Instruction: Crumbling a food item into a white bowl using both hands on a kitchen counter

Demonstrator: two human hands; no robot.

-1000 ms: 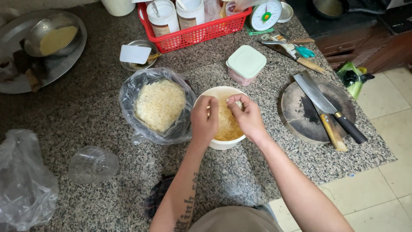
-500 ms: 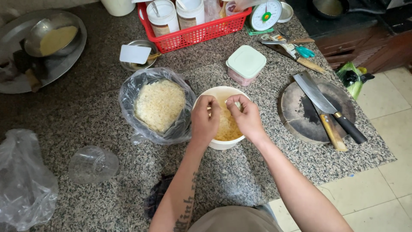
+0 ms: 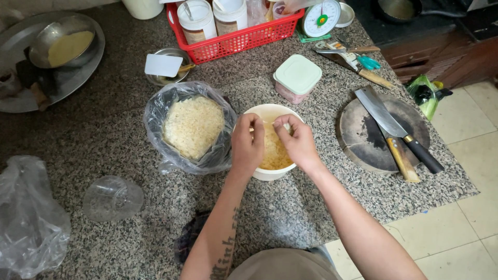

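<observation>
Both hands are hovering over the white bowl (image 3: 270, 155) sitting mid-frame on the granite counter (image 3: 104, 135), with the left hand (image 3: 247, 145) and right hand (image 3: 296, 141) curled narrow, fingertips pinching together at a small pale bit above the yellowish food inside. Just left of the bowl, a clear bag of pale crumbs (image 3: 192, 127) is lying open. Over at the right of the frame, a cleaver (image 3: 397, 129) is resting on a round chopping board (image 3: 363, 140).

Two knives (image 3: 394, 127), one white bowl (image 3: 270, 116), two jars (image 3: 197, 21)
</observation>
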